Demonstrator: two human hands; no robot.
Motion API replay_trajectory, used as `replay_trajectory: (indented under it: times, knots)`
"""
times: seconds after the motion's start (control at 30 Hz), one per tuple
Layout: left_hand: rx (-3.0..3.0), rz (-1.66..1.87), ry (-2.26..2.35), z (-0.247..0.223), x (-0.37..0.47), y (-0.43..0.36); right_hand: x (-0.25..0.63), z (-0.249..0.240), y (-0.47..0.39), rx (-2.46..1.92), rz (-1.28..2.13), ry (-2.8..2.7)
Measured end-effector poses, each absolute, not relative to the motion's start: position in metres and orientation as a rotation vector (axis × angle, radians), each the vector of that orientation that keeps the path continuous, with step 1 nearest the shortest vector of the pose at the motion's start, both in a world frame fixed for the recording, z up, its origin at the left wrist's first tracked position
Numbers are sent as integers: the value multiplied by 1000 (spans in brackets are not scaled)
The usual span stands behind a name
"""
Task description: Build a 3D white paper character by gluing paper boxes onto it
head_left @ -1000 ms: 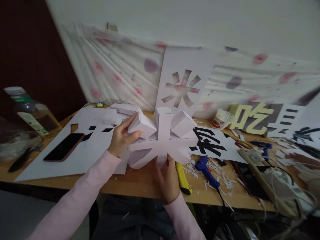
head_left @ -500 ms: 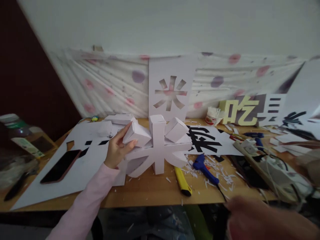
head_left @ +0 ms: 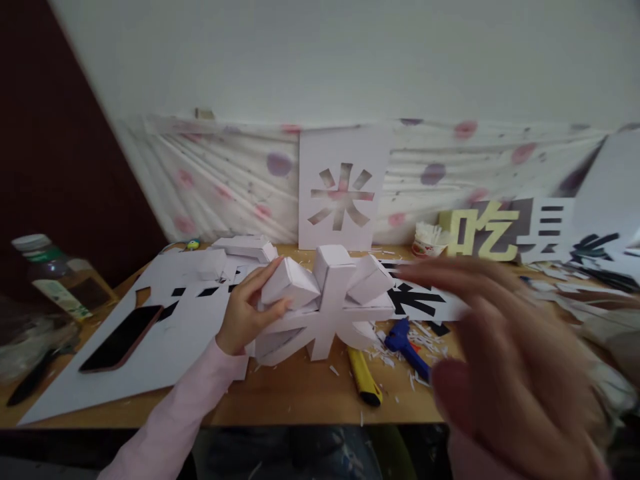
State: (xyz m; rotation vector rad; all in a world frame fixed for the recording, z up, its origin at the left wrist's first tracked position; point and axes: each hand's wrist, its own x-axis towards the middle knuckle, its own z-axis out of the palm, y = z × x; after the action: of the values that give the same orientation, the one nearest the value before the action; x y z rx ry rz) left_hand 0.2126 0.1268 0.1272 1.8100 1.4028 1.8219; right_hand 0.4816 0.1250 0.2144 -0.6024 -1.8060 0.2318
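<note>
A white three-dimensional paper character (head_left: 327, 307) stands on the desk, tilted a little. My left hand (head_left: 250, 310) is closed on its upper left block, thumb in front and fingers behind. My right hand (head_left: 505, 360), blurred by motion, reaches in from the right with its fingers stretched out and nothing in them. It is apart from the paper character. Just below the character lies a yellow utility knife (head_left: 364, 377). A blue glue gun (head_left: 407, 347) rests among paper scraps, partly hidden by my right hand.
A white sheet with a cut-out character (head_left: 310, 147) leans at the back. On the left are a phone (head_left: 121, 338), a large white sheet (head_left: 195, 360) and a bottle (head_left: 63, 273). Yellow character lettering (head_left: 463, 233) and a cup of sticks (head_left: 429, 240) stand at the back right.
My right hand has risen from the lower right corner toward the paper character, its fingers extending. The character has tilted and shifted slightly right in my left hand. The view has moved a little.
</note>
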Motion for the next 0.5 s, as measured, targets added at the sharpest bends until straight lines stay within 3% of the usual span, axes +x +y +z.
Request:
replay_trajectory:
  times: [0.23,0.5]
  knots:
    - [1963,1791,1424,134,219,124,444,240,218,-474,422,-2476]
    - [2036,1860,1356,133,217,134,437,258,242,-649,245,-2785]
